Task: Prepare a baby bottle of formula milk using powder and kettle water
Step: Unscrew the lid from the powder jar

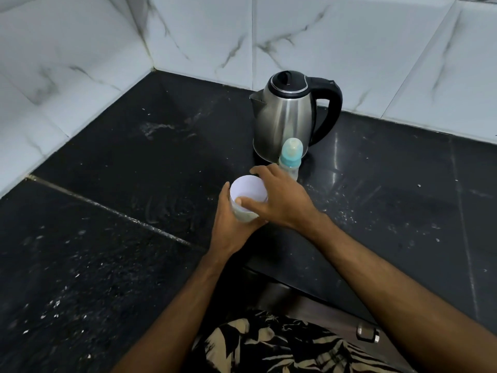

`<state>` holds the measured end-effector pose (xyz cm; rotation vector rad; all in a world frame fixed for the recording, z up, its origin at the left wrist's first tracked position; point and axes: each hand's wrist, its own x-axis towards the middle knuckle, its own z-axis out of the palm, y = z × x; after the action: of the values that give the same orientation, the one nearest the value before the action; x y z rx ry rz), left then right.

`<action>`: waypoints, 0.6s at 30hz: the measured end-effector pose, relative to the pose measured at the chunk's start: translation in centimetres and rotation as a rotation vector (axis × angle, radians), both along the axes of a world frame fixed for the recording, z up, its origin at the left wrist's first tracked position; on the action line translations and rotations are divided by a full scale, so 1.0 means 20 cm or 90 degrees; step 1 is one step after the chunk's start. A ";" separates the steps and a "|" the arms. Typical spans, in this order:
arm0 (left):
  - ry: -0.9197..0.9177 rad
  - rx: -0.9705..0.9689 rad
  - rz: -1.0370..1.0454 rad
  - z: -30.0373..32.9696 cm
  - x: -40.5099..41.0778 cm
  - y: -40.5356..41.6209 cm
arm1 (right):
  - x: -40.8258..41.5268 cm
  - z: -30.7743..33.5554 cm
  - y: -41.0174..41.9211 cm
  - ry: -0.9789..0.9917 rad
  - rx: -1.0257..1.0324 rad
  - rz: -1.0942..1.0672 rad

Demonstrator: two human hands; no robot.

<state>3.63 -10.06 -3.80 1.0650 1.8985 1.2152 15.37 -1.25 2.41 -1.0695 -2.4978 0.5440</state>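
The left hand (233,224) wraps around the lower body of a small translucent powder container (248,197), fingers closed on it from the left and near side. The right hand (279,196) lies over its white top from the right, thumb hooked on the near rim and fingers spread past the far edge; whether that white face is a lid or an open mouth cannot be told. Just beyond the right hand stands the baby bottle (290,157), capped with its teat on, touching or almost touching the fingers. Behind it, close against it, sits the steel kettle (287,117), lid down, handle to the right, on the dark countertop (134,157). The risk, as I judge it: the spread right fingers could knock the light bottle over, or a sudden twist could spill powder across the counter.
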 end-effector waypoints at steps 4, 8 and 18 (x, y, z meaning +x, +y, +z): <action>0.032 0.033 0.045 -0.04 0.03 0.03 | -0.08 0.02 0.01 -0.189 0.083 0.035; 0.043 0.008 -0.018 -0.03 -0.03 0.03 | -0.14 0.04 0.03 -0.246 0.074 0.039; 0.073 -0.078 -0.116 0.04 -0.14 0.04 | -0.10 0.11 0.10 -0.249 0.057 0.216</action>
<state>0.74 -9.36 -2.90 1.2340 1.8885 0.9426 13.34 0.83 4.54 -0.7791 -3.0444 0.3299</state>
